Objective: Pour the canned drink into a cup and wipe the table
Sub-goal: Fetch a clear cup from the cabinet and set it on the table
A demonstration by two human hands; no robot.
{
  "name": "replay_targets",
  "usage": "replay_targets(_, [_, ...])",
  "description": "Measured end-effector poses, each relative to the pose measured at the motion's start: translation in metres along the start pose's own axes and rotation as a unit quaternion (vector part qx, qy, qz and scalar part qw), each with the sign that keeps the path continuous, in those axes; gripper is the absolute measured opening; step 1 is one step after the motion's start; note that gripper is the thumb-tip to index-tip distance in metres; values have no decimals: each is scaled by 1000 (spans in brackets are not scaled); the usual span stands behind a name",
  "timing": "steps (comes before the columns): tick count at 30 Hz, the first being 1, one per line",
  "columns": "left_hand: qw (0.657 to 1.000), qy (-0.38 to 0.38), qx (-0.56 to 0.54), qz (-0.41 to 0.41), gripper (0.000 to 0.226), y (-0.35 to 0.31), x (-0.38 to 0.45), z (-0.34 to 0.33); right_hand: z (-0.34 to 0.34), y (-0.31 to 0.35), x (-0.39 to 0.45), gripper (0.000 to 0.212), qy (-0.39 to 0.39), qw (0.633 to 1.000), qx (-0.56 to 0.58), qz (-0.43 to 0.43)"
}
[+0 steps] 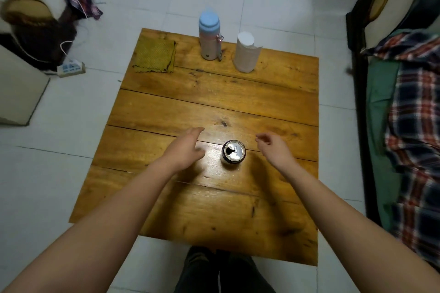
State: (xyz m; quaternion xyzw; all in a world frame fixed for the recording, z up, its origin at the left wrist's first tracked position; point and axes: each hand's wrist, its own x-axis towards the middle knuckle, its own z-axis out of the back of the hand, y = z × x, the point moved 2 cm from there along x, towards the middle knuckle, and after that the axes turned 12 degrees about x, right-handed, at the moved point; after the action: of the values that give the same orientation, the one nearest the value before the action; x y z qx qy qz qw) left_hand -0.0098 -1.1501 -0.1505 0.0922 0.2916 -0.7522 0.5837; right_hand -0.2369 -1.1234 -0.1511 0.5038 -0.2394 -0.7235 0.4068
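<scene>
Both my left hand (188,147) and right hand (273,147) hover open and hold nothing, the opened can (233,152) upright between them. Pouring isn't started: the cup (246,52) stands well beyond my hands. Wiping remains, cloth (154,54) untouched far ahead-left.

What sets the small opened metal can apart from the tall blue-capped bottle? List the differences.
The small opened metal can is short, while the tall blue-capped bottle is far taller. The can's top is open, with a dark pour hole showing; the bottle is closed under its blue cap. The can stands near the person, between the left hand and right hand; the bottle stands at the far edge. Both stand upright on the wooden table.
</scene>
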Motion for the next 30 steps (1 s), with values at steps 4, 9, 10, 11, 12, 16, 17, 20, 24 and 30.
replay_targets(4, [996,-62,50,28,63,7,-42,45,6,58,-28,38,20,973,-173,152])
replay_targets(9, [978,-158,106,89,58,26,-111,80,-10,117,-62,39,37,877,-320,355])
replay_targets(10, [973,-173,114,105,59,30,-125,83,-17,126,-69,39,42,853,-336,396])
replay_targets(11, [967,-186,120,124,59,35,-138,85,-24,135,-75,39,50,829,-348,434])
replay_targets(12, [962,-198,123,144,59,40,-152,86,-32,142,-81,40,53,806,-358,468])
replay_targets(16, [941,-231,117,218,59,61,-205,84,-67,167,-106,41,81,743,-377,547])
replay_targets(17, [936,-236,114,236,59,65,-218,82,-77,169,-112,40,96,732,-380,557])
replay_targets(20, [922,-242,98,286,59,79,-254,72,-109,171,-131,44,140,704,-387,578])
replay_targets(24, [909,-244,66,331,60,101,-301,52,-153,170,-160,47,182,672,-387,605])
replay_targets(30, [882,-255,33,395,59,133,-379,25,-215,163,-209,49,220,632,-398,627])
